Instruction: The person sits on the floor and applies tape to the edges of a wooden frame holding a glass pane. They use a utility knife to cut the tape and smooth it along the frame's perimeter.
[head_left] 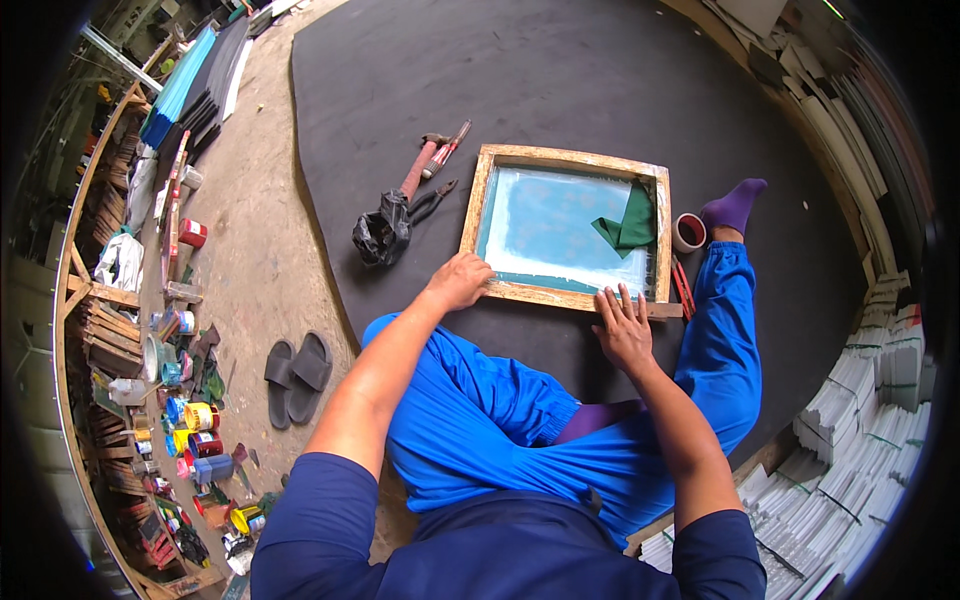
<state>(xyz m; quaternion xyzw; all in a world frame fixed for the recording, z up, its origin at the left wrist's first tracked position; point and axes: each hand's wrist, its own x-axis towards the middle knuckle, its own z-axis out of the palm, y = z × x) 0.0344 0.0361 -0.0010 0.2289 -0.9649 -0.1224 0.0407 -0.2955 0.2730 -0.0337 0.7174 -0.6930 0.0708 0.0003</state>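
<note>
Wooden frame (575,158), green cloth (634,222) inside, left fingers (478,270) grasping it, right fingers (626,299) spread, paint pots (202,416) past mat's (410,90) left edge

From over here I have both arms angled inward and stretched forward, bare below short sleeves. The left hand (463,280) sits knuckles up with its fingers curled inward; the right hand (624,330) lies palm down, fingers spread and pointing ahead.
</note>
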